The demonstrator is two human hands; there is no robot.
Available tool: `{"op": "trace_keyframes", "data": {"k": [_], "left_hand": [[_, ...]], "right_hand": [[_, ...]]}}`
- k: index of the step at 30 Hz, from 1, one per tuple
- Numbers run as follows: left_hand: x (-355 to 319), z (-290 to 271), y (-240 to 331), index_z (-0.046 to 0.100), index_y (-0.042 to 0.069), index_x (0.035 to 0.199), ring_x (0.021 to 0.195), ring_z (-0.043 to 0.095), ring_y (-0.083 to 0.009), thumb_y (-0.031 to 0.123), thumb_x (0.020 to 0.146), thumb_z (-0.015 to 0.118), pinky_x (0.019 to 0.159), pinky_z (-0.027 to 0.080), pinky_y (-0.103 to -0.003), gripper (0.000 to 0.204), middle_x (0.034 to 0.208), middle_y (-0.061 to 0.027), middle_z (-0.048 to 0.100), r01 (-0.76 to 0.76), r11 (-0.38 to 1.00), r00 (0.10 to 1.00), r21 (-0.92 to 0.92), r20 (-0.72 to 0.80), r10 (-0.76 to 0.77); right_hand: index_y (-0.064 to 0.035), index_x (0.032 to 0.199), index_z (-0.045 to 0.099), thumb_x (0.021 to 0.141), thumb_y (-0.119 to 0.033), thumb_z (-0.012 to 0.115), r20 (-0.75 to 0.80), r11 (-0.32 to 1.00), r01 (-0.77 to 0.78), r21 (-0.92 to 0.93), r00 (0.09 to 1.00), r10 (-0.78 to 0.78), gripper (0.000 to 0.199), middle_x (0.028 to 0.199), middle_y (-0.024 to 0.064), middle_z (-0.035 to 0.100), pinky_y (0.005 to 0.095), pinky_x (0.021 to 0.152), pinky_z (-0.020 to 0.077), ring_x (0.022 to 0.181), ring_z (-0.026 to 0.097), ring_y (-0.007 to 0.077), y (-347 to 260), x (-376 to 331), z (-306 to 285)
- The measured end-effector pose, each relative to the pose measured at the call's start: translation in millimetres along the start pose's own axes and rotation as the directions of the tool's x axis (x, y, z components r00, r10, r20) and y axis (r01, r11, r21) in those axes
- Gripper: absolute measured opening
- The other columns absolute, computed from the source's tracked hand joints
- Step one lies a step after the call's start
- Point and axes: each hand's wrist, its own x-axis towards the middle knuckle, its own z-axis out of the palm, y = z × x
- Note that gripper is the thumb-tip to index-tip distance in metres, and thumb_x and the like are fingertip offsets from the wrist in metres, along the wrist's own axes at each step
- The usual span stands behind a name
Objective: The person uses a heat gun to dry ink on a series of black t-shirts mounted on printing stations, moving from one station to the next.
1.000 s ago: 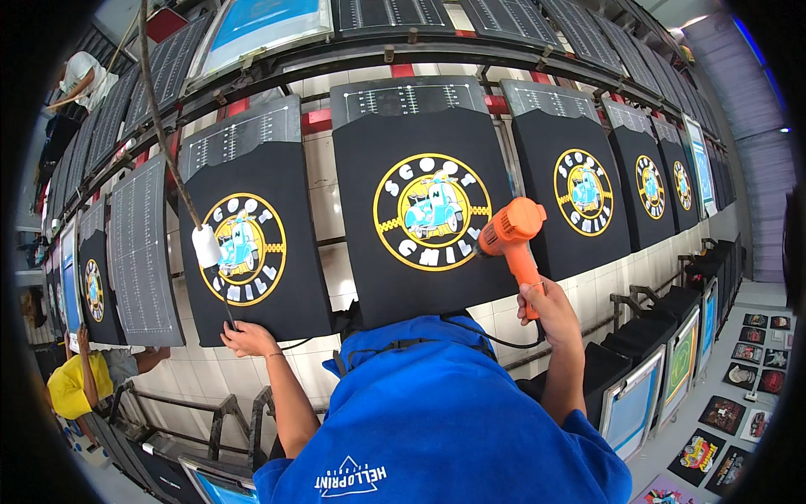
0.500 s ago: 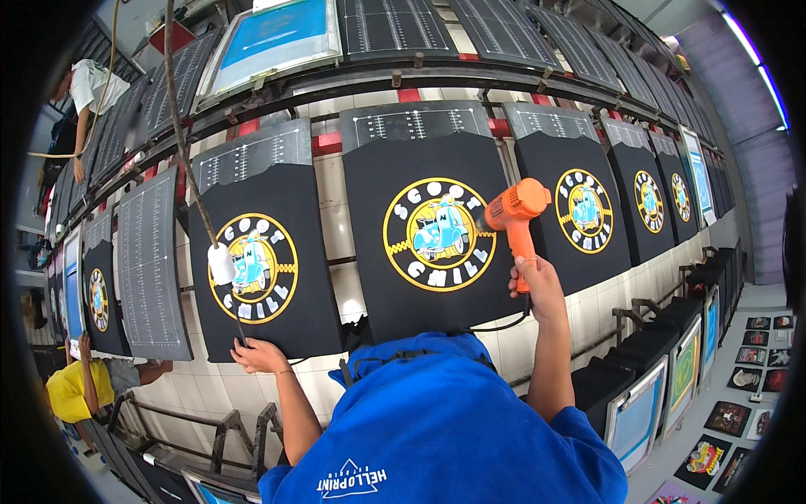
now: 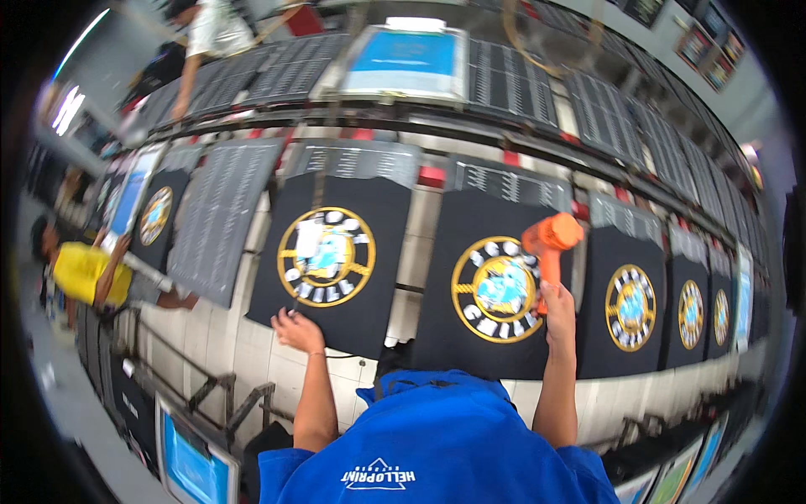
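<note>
My right hand (image 3: 557, 311) is wrapped round the handle of an orange heat gun (image 3: 554, 239), its nozzle toward the right side of a round scooter print. That print is on a black shirt panel (image 3: 437, 336) lying flat on a printing board. My left hand (image 3: 298, 331) rests at the near edge of another black panel (image 3: 361, 311) with the same yellow-ringed print. Its fingers look loosely apart, though blurred, and no held thing shows. Over this print hangs a white plug-like piece (image 3: 309, 238) on a dark cord from above.
A bare grey board (image 3: 222, 218) stands to the left, and more printed black panels (image 3: 630, 311) run right. Behind is a rail with a blue screen frame (image 3: 403, 63). A person in yellow (image 3: 88, 273) works at the left; another in white (image 3: 220, 29) is at the far left.
My view has swung left, shifting the boards rightward in the picture. The left hand had its fingers on the thin cord below the white piece; now that cord does not show there. The heat gun stays held.
</note>
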Motion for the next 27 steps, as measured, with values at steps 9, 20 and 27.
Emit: {"op": "trace_keyframes", "data": {"k": [9,20,27], "left_hand": [[-9,-45,-37,0.063,0.003,0.118,0.126,0.041,-0.0402,0.018,0.096,0.051,0.108,0.03,-0.045,0.028,0.139,-0.0243,0.046,0.048,0.981,0.977,-0.19,0.213,-0.006],[-3,-155,-82,0.064,-0.001,0.104,0.109,0.056,-0.0347,0.016,0.095,0.052,0.097,0.041,-0.041,0.023,0.114,-0.0195,0.063,0.055,0.957,0.972,-0.284,0.236,0.014],[73,-166,-118,0.063,0.0,0.103,0.097,0.062,-0.0365,0.019,0.096,0.051,0.086,0.048,-0.042,0.024,0.101,-0.0189,0.066,0.0,0.931,0.995,-0.364,0.089,0.035]], "right_hand": [[-0.002,0.098,0.054,0.095,-0.028,0.06,0.449,0.99,-0.129,-0.053,0.883,0.138,0.027,0.072,0.0041,0.056,0.0252,0.05,0.0485,0.057,0.057,0.0121,1,-27,29],[0.0005,0.126,0.045,0.088,-0.009,0.062,0.668,0.937,-0.34,0.078,0.715,0.204,0.043,0.09,0.0092,0.059,0.0307,0.062,0.0518,0.07,0.059,0.0154,15,-97,104],[0.0005,0.124,0.046,0.09,-0.017,0.06,0.717,0.913,-0.408,0.015,0.641,0.275,0.041,0.081,0.0061,0.052,0.0311,0.058,0.0483,0.065,0.054,0.0142,14,-101,180]]}}
